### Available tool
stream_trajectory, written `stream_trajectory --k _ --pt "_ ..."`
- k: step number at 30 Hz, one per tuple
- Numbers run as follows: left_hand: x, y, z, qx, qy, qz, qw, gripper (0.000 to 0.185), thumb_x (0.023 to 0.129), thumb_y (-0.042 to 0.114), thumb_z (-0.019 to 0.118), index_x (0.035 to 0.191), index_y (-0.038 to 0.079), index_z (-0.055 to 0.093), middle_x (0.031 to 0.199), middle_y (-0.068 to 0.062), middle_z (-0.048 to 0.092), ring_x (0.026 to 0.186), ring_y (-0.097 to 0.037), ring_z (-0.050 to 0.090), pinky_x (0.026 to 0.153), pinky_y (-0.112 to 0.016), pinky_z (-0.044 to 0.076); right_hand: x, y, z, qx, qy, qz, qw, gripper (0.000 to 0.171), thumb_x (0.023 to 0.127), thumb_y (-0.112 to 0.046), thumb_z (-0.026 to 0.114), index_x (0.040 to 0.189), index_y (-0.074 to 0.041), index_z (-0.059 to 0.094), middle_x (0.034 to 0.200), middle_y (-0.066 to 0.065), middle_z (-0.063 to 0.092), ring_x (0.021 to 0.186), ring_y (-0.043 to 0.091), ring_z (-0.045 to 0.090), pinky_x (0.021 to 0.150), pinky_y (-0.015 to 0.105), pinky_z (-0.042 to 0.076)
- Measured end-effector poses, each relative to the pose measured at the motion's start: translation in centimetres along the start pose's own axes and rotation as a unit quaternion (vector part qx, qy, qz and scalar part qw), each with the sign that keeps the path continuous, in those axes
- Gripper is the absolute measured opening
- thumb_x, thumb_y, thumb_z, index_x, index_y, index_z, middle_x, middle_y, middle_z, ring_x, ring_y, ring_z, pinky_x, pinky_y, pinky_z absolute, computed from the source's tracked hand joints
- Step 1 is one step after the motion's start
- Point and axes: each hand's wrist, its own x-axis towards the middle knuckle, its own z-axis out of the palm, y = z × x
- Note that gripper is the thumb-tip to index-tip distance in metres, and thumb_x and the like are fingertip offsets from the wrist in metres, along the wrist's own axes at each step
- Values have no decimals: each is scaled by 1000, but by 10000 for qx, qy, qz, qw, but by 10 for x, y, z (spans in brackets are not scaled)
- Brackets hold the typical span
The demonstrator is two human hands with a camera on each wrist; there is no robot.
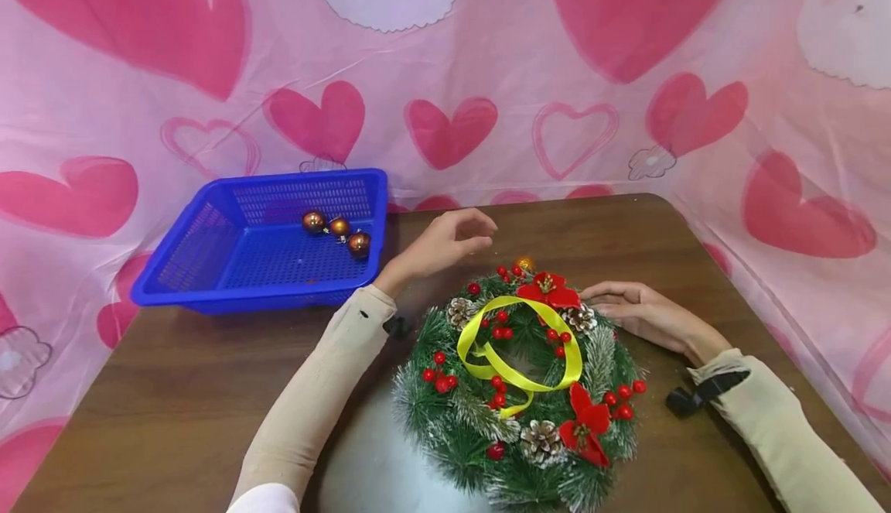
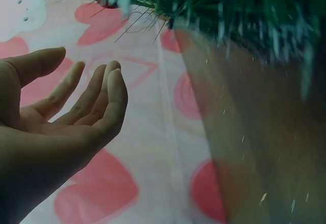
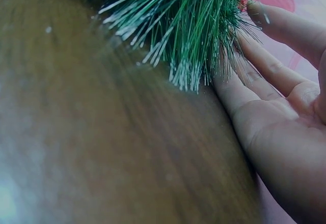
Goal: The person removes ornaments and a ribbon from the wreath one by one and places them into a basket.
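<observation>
A green frosted wreath (image 1: 466, 451) with red flowers, berries and pinecones lies on the table. Across its middle loops a yellow ribbon (image 1: 572, 358). Beyond the wreath's far left side, my left hand (image 1: 445, 242) hovers with loosely bent fingers and nothing in them; the left wrist view shows this hand (image 2: 76, 112) apart from the needles. My right hand (image 1: 647, 312) is at the wreath's right edge, fingertips reaching behind the needles. In the right wrist view its fingers (image 3: 270, 68) lie right against the green tips. An orange-gold bauble (image 1: 524, 265) shows at the wreath's far edge.
A blue plastic basket (image 1: 257, 296) stands at the back left, beside my left forearm. Inside it are a few copper-coloured baubles (image 1: 314, 222). The brown wooden table (image 1: 174, 405) ends at a pink heart-print cloth (image 1: 515, 49) hanging behind and at the sides.
</observation>
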Motion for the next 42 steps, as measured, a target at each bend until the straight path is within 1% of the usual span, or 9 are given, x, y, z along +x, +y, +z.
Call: stream_trajectory --k 3,6,10,14,20,25,31,36,42 --pt "6 -8 2 -588 -339 -257 9974 23 97 14 65 119 8 65 113 -7 68 104 -26 65 88 -46 56 2 2 2 -3 15 7 10000 37 104 5 40 140 8 45 138 7 56 122 14 55 98 27 50" --pt "10 -19 6 -1148 -709 -591 9891 25 98 16 63 122 7 64 121 -11 65 111 -36 62 92 -49 54 4 3 3 -30 -52 -12 10000 38 104 5 39 141 9 44 139 7 55 124 15 55 100 27 49" --pt "18 -28 15 -1483 -1238 -751 9783 33 100 23 61 130 8 60 136 -16 57 124 -35 55 100 -46 50 3 1 1 -132 18 44 9999 37 104 4 40 140 7 45 138 7 55 124 15 54 100 27 49" --pt "24 -33 25 -1444 -1717 -725 9718 44 102 27 58 141 8 52 144 -12 51 126 -22 55 102 -40 49 0 -1 -1 -185 97 134 9997 37 104 4 40 140 6 46 138 6 56 124 14 55 100 27 49" --pt "23 -39 38 -931 -2093 -578 9717 45 107 30 47 147 11 48 143 2 53 124 -11 54 98 -32 50 -1 0 -2 73 18 137 9999 37 103 6 38 140 7 46 138 7 57 122 15 57 98 28 50" --pt "25 -40 39 -824 -2024 -516 9745 42 108 28 45 145 10 50 141 -1 54 123 -14 55 97 -33 50 0 0 -2 -53 71 128 9999 36 104 5 39 139 7 46 138 8 57 123 16 56 99 28 50" --pt "24 -39 38 -819 -1653 -513 9815 37 106 23 50 138 6 56 133 -4 60 111 -17 61 90 -32 54 2 0 -3 -126 70 94 9999 36 104 6 39 139 7 46 138 9 57 123 17 56 100 28 49" --pt "24 -38 39 -519 -1306 -453 9890 29 103 22 56 129 10 63 127 0 61 100 -16 62 80 -29 53 2 -1 -3 -80 80 75 9999 37 103 6 39 139 7 46 137 7 58 123 16 57 99 28 50" --pt "26 -37 41 -385 -1144 -272 9923 30 100 14 61 128 2 61 121 -7 65 106 -16 62 81 -26 53 1 -1 -1 -31 106 102 9999 37 103 5 40 140 7 46 137 6 57 123 14 56 98 26 50"
